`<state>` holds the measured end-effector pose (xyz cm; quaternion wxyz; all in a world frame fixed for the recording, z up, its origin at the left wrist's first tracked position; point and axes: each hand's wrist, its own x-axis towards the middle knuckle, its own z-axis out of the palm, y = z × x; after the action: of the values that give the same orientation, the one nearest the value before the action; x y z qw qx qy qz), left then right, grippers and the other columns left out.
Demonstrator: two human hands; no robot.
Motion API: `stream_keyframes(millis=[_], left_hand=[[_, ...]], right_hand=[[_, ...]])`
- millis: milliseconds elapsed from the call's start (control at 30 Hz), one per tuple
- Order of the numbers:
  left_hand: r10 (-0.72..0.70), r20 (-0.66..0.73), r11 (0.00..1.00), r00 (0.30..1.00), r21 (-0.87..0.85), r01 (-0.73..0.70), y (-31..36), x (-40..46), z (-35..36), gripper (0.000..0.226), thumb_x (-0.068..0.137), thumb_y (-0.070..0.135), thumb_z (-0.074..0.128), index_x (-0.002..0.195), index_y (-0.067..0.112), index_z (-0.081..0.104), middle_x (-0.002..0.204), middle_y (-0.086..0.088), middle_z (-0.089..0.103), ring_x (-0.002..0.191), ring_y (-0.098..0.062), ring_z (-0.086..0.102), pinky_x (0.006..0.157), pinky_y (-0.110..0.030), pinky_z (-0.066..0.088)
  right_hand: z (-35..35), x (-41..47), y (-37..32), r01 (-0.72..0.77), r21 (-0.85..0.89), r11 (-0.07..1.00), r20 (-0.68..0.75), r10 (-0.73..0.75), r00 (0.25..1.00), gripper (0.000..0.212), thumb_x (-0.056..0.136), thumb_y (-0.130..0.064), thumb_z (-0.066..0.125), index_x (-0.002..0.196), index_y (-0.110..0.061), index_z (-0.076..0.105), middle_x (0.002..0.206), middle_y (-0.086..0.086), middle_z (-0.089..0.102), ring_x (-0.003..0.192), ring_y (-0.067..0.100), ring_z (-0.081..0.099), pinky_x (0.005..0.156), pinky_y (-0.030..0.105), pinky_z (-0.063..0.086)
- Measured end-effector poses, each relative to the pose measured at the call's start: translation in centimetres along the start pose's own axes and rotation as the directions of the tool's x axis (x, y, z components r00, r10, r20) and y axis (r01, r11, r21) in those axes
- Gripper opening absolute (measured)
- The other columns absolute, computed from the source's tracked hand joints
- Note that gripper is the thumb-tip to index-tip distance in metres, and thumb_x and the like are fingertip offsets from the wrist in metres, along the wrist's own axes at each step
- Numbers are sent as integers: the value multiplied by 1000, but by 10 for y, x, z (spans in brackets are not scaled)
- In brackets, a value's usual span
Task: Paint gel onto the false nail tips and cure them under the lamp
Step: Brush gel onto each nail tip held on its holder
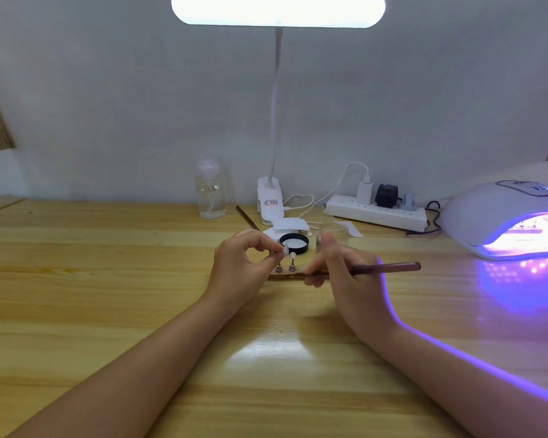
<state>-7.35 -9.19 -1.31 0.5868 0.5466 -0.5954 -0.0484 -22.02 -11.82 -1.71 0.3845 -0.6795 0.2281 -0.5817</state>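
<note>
My two bare forearms reach forward over a pale wooden table (pixel 108 311), meeting near its middle. My left hand (pixel 238 263) is curled, its thumb and forefinger pinching something small and pale, which I judge to be a nail tip (pixel 284 249) on its stand; the detail is too small to be sure. My right hand (pixel 339 267) grips a brush (pixel 389 267) like a pen. The brush's long axis runs almost level, left to right, handle end pointing right towards the curing lamp and bristle end pointing left; the bristles themselves are hidden by my fingers and blur.

Between the hands, two short metal stands (pixel 286 266) sit side by side on a small wooden base, and the right one carries a pale tip. The pinched tip lies just left of and slightly beyond the brush end, so the right hand is the one to close the gap, moving left and a little away from me. I judge painting is about to start on this tip.

Just behind the stands sits a black-rimmed lid (pixel 294 243) with white inside. Farther back stand a clear bottle (pixel 210 191), the clip base of a desk lamp (pixel 269 200) and a power strip (pixel 375 213) against the wall. At far right the curing lamp (pixel 503 216) glows violet, mouth towards me, well apart from the stands.
</note>
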Motion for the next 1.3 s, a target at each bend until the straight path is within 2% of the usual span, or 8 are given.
stream_keyframes(millis=[133,300,433,567,733,833,1167,1300], left_hand=[[0,17,1000,1000,1,0,0,1,0,33,69,5,76,63,33,59,69,16,60,73,-10,54,71,-17,43],[-11,26,1000,1000,-3,11,1,1,0,32,70,5,76,63,32,60,70,14,61,75,-15,56,73,-21,44],[-15,31,1000,999,-8,16,1,1,-1,31,70,6,76,63,32,60,70,12,61,76,-16,56,74,-26,45],[-17,28,1000,999,-16,18,1,0,-1,32,70,6,76,63,32,60,70,12,61,76,-16,56,75,-27,46],[-9,30,1000,999,-9,9,2,0,-1,34,70,5,76,63,34,59,70,12,61,76,-18,57,74,-29,47],[-28,24,999,999,-17,28,1,1,-1,35,70,6,76,62,34,58,70,12,61,77,-19,57,75,-27,46],[-42,37,999,998,-24,42,1,0,-1,34,71,6,75,62,34,58,70,12,61,77,-16,57,75,-23,45],[-35,48,999,998,-20,36,0,0,-1,34,71,6,75,63,34,58,70,12,61,77,-15,57,74,-21,44]], right_hand=[[-3,3,1,101,-115,988,-15,-103,995,36,93,-34,46,70,-17,68,63,-10,66,65,1,62,62,12,45],[0,0,0,8,-19,1000,-11,-8,1000,40,86,-39,48,56,-19,65,53,-5,64,50,5,60,54,15,48],[-3,4,0,94,-121,988,-7,-95,995,32,89,-39,46,70,-25,67,67,-8,68,67,3,63,64,15,48],[-1,1,0,2,-17,1000,-14,-3,1000,43,87,-42,46,59,-17,66,55,0,65,53,8,61,56,17,49],[-2,4,0,78,-109,991,-6,-79,997,35,90,-36,44,73,-18,68,67,-9,67,68,1,63,64,11,47],[-1,1,-1,-22,-15,1000,-7,22,1000,43,84,-43,44,59,-16,67,56,-2,66,55,8,63,57,16,50],[-1,1,-3,-35,15,999,-50,36,998,45,81,-45,42,58,-15,66,54,1,65,52,10,62,53,18,49],[-2,4,-2,34,-86,996,-46,-38,998,37,85,-41,42,72,-18,68,68,-3,68,68,5,65,63,15,48]])
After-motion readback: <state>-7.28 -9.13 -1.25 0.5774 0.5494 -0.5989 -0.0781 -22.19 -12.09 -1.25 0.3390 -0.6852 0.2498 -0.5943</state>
